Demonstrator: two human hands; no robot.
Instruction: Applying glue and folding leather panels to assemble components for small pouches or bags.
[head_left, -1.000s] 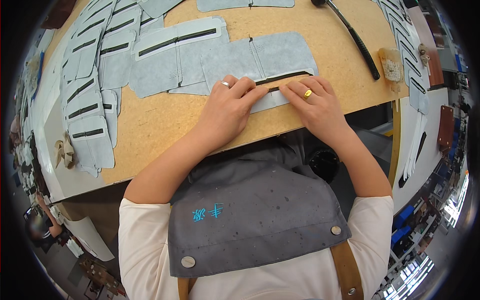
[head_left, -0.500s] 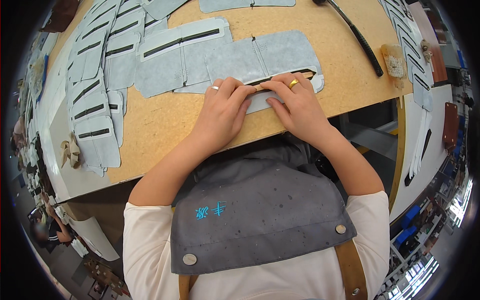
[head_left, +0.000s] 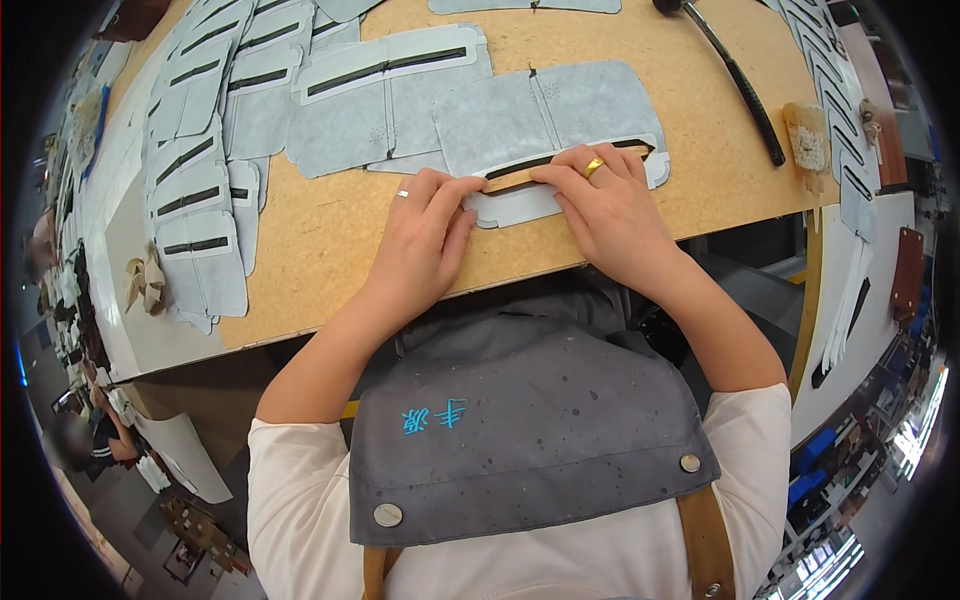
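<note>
One head camera looks steeply down, close above the workbench.

I see a light-brown chipboard desk. On it lie many pale grey cut pieces with dark slots, one slotted grey piece near the front edge, a black-handled tool and a small crusted brush.
</note>
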